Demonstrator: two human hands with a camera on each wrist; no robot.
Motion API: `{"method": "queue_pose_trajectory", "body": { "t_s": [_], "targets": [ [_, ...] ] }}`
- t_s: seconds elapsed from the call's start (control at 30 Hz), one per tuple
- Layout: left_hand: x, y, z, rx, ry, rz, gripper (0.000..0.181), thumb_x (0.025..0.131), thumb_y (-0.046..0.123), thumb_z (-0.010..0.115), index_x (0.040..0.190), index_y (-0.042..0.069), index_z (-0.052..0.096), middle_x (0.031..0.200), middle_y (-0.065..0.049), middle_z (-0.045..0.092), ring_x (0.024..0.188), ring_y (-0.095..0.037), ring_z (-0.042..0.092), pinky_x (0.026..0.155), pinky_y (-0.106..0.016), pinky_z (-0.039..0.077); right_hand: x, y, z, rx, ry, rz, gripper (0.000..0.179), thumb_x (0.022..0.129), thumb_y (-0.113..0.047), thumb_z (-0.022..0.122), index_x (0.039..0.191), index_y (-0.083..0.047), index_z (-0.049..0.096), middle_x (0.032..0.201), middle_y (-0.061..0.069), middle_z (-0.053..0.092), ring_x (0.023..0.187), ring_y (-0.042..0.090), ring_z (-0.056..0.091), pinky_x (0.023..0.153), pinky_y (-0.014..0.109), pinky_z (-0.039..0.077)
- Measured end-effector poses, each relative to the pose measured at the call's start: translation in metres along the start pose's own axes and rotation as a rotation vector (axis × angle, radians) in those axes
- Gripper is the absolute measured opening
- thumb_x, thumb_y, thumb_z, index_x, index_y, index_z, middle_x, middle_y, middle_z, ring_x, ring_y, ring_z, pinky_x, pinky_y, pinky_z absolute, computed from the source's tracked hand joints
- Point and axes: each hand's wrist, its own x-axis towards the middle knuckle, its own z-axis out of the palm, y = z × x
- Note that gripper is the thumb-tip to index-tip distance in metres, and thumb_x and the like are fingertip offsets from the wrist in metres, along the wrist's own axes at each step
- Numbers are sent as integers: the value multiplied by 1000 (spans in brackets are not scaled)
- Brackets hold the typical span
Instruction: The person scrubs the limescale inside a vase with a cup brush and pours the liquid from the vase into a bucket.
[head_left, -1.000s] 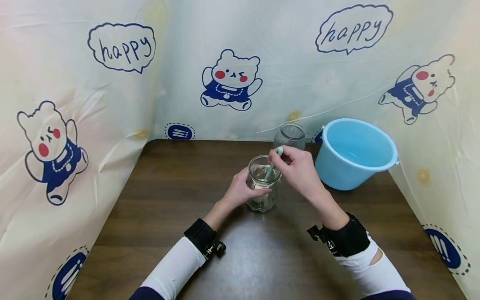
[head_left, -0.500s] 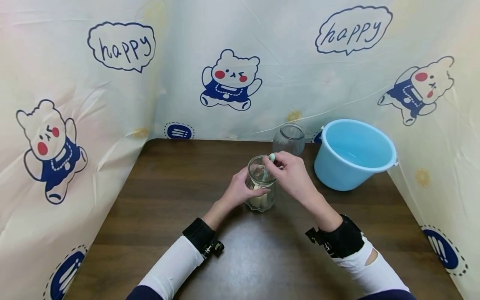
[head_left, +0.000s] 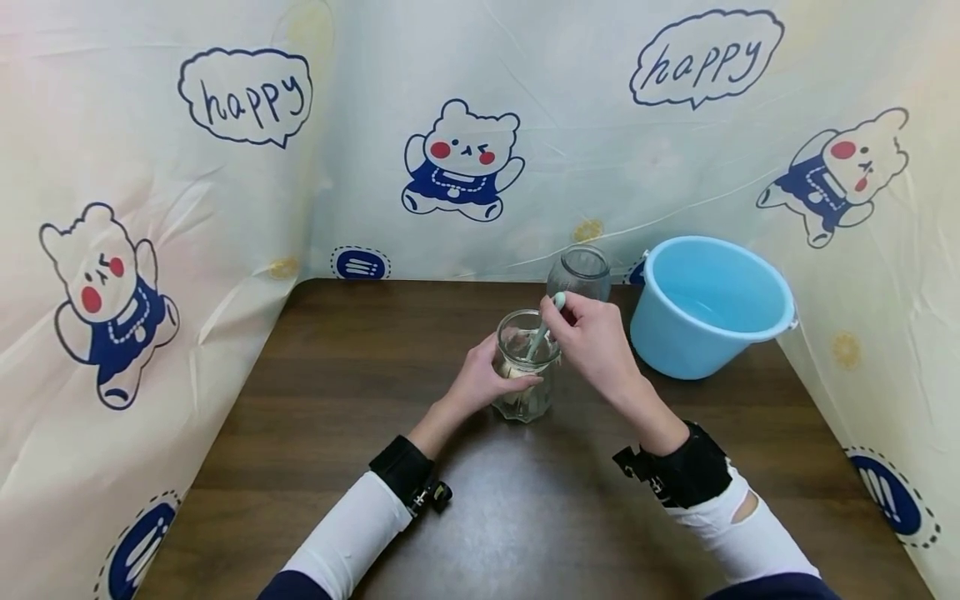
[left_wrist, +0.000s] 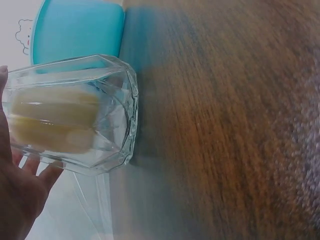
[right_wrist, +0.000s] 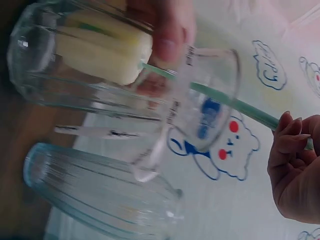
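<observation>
Upright on the table stands a faceted glass jar [head_left: 525,410], a printed white ribbon [right_wrist: 155,152] tied at its neck. My left hand [head_left: 477,381] grips its side, thumb across the front. Inside the jar sits the thick cream-yellow head of a sponge brush [right_wrist: 107,55], which fills much of its width. The brush's thin green handle [head_left: 538,337] slants up through the open mouth. Above the rim, my right hand [head_left: 592,333] pinches the handle near its top end, thumb and fingers curled round it.
A second glass jar [head_left: 579,271] stands behind, at the table's back edge. To the right is a light blue bucket [head_left: 686,354]. The brown wooden table [head_left: 337,400] is enclosed by a printed cloth [head_left: 465,67] at the back and sides.
The right hand with the brush handle went down and left toward the jar's mouth, then came back up. The left hand keeps its grip on the jar in the same place.
</observation>
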Motion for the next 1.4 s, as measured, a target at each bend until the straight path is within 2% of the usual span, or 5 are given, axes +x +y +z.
{"method": "queue_pose_trajectory", "body": {
  "t_s": [0.13, 0.4, 0.77, 1.1, 1.4],
  "targets": [
    [-1, -1, -1, -2, 0, 0, 74, 66, 48, 84, 128, 18, 58, 118, 1, 66, 107, -7, 57, 92, -34, 51, -2, 4, 3, 12, -48, 10, 37, 98, -33, 52, 70, -11, 64, 57, 1, 60, 48, 11, 50, 42, 27, 41],
    [1, 0, 0, -16, -21, -16, 75, 67, 46, 84, 130, 16, 55, 120, 1, 65, 107, -8, 57, 90, -35, 52, 9, -4, -16, 11, 68, -15, 34, 98, -29, 51, 78, -11, 71, 54, 2, 60, 44, 11, 48, 40, 28, 38],
    [-6, -5, 3, -49, -17, -7, 74, 68, 45, 84, 130, 18, 55, 118, -1, 65, 105, -9, 59, 89, -36, 53, -4, 6, 7, 8, -76, -12, 29, 98, -27, 51, 77, -14, 66, 54, -2, 55, 44, 10, 47, 40, 25, 39],
    [-6, 4, 1, -49, -22, -25, 75, 70, 32, 86, 133, 10, 52, 121, -7, 63, 110, -16, 56, 93, -42, 51, 13, -16, -20, 9, 103, -67, 32, 99, -33, 49, 80, -15, 68, 51, 1, 53, 43, 10, 46, 40, 27, 38],
    [-3, 2, -1, -54, -36, -54, 77, 69, 41, 84, 135, 17, 52, 121, 1, 62, 108, -9, 56, 90, -37, 52, 7, -6, -6, -45, 21, -131, 26, 100, -29, 51, 93, -9, 67, 61, -1, 56, 50, 7, 49, 44, 26, 44]
  ]
}}
